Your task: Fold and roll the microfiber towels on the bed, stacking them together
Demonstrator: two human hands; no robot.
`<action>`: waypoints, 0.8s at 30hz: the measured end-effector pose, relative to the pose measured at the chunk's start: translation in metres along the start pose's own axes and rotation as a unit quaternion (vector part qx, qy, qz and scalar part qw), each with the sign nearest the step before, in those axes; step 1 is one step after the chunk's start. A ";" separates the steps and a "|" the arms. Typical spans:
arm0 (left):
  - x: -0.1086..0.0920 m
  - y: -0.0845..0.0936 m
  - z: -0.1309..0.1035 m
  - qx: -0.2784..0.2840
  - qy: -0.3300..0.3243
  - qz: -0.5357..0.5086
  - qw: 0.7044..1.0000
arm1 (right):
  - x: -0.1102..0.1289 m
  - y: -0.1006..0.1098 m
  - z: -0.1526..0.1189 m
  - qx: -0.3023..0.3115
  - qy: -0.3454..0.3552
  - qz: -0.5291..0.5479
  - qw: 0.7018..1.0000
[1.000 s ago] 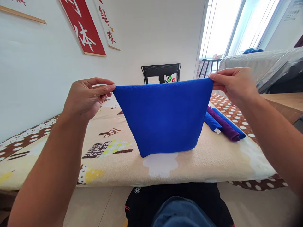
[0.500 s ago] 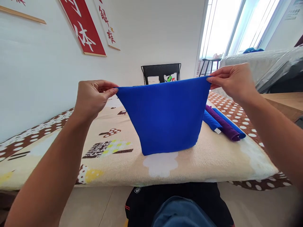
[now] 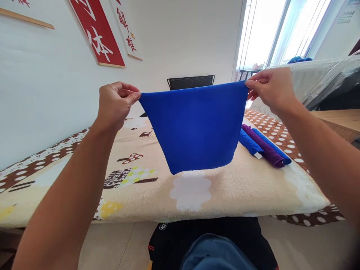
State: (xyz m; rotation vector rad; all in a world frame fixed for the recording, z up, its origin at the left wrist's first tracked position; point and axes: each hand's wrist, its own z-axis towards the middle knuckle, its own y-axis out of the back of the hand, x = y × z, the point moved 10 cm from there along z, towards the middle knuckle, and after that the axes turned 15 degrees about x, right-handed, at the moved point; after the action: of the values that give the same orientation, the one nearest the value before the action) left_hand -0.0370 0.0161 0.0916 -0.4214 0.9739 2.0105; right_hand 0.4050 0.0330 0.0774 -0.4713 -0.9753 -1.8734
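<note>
Grip pinching a corner each, left hand [image 3: 116, 102] and right hand [image 3: 271, 89] held the blue cloth [image 3: 197, 127] unrolled; three cloths [image 3: 262, 145] lay rolled on the blanket [image 3: 253, 191].

Spread in front of me is a thick plush blanket [image 3: 253, 195], covering whatever stands beneath it. Its middle is cream, printed with a white cloud [image 3: 191, 191], a spotted mushroom [image 3: 132, 158] and yellow patches; a brown border [image 3: 277, 131] with white dots runs along the sides. Toward my right, three rolled cloths lie directly on it, close together and slanting away from me: a blue roll [image 3: 247, 140] with a white tag [image 3: 258, 155], a purple roll [image 3: 264, 147] in the middle, and another blue roll [image 3: 273, 143] on the far right.
</note>
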 end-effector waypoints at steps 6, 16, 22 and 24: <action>0.005 -0.001 0.001 0.012 -0.006 -0.095 0.995 | -0.002 0.003 -0.002 -0.011 0.016 0.006 1.000; -0.010 -0.004 -0.008 0.016 -0.031 0.044 0.998 | 0.001 0.004 -0.004 -0.012 0.026 0.013 1.000; -0.009 -0.003 -0.008 0.029 -0.029 0.016 0.999 | 0.001 0.006 -0.004 -0.012 0.046 0.017 0.999; -0.009 -0.004 -0.009 0.030 -0.023 0.068 0.997 | 0.000 0.005 -0.003 -0.007 0.043 0.004 0.999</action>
State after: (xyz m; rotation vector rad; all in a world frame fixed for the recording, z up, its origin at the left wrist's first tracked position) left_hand -0.0292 0.0057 0.0898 -0.2808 1.0565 2.0978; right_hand 0.4092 0.0291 0.0779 -0.3993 -0.9016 -1.8785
